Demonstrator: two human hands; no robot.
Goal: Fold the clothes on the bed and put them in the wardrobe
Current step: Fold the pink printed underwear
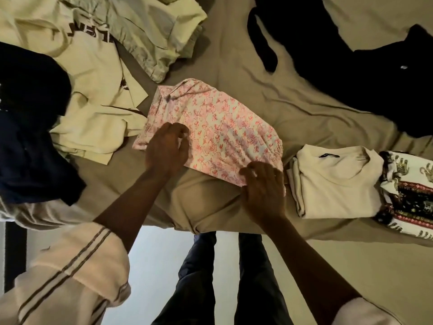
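A pink floral garment lies partly folded on the tan bed sheet, in the middle of the view. My left hand rests on its near left end with the fingers bent onto the cloth. My right hand lies flat on its near right corner, fingers spread. To the right sits a folded cream shirt, and beside it a folded patterned garment with elephants.
Unfolded clothes lie around: a cream printed shirt and pale green trousers at the upper left, dark navy clothes at the left, black garments at the upper right. The bed's edge is just in front of my legs.
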